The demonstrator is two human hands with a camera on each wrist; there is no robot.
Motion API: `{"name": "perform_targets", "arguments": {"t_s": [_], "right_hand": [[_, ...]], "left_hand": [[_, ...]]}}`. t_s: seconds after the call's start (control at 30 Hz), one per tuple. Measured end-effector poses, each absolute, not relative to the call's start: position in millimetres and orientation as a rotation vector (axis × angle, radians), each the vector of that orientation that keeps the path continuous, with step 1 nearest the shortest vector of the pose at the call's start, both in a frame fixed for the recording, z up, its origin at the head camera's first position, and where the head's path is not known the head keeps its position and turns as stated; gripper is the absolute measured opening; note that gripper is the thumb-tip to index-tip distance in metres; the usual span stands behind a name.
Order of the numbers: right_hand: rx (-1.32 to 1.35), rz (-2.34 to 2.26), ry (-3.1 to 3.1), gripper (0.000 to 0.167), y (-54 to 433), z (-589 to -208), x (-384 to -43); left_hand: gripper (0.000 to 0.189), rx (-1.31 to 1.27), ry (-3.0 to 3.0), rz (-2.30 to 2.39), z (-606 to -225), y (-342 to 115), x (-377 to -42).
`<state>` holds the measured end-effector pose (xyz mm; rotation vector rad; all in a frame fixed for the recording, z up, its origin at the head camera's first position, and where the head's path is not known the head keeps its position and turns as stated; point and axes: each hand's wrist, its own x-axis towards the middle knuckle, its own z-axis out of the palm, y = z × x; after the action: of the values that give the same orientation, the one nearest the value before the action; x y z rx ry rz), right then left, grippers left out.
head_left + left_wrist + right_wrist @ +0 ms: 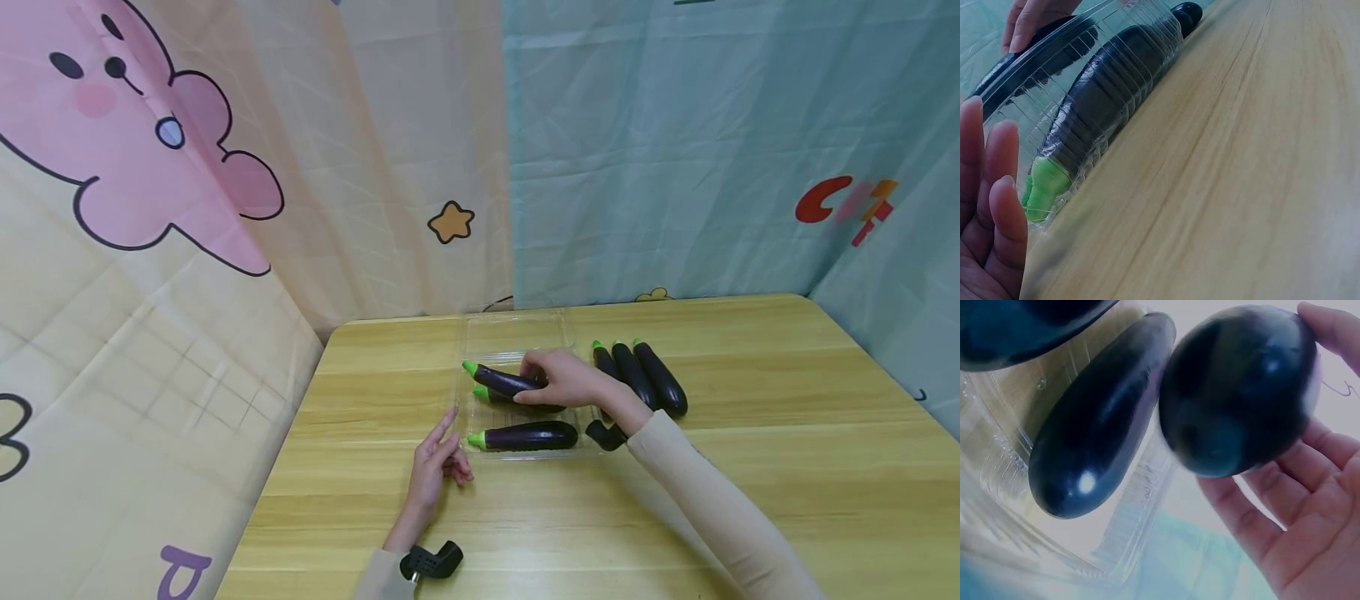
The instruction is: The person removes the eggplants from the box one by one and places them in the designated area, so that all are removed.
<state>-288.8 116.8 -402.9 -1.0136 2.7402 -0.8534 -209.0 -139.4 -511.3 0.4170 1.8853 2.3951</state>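
My right hand (562,379) grips a dark purple eggplant (491,379) with a green stem end, above a clear plastic container (525,456). In the right wrist view the thumb and fingers are around the thick end of this held eggplant (1238,394). Just below it lies a second eggplant (1100,425) inside the container. Along the container's near side rests another eggplant (532,436), its stem end pointing left. My left hand (435,467) is at the container's left near corner, fingers loosely extended and holding nothing; in the left wrist view its fingertips overlap the container wall.
Three more eggplants (648,379) lie side by side on the wooden table (787,433), right of the container. The container's clear lid (517,333) is folded back towards the rear table edge. Printed curtains (660,167) hang behind and at the left.
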Motion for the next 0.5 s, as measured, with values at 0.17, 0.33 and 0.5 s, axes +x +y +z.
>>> {"name": "perform_targets", "arguments": {"t_s": [0.17,0.33,0.5], "right_hand": [[-1.005,-0.916,2.771,0.036,119.1,-400.5,-285.0],[-0.972,-0.965,2.824,0.038,122.6,-399.5,-283.0],[-0.940,-1.004,2.881,0.039,126.0,-397.9,-280.7]], "left_hand": [[0.052,0.430,1.887,2.394,-510.2,-139.4,-208.5],[0.052,0.427,1.884,2.390,-509.9,-139.2,-208.0],[0.053,0.428,1.885,2.391,-510.2,-139.0,-208.2]]}}
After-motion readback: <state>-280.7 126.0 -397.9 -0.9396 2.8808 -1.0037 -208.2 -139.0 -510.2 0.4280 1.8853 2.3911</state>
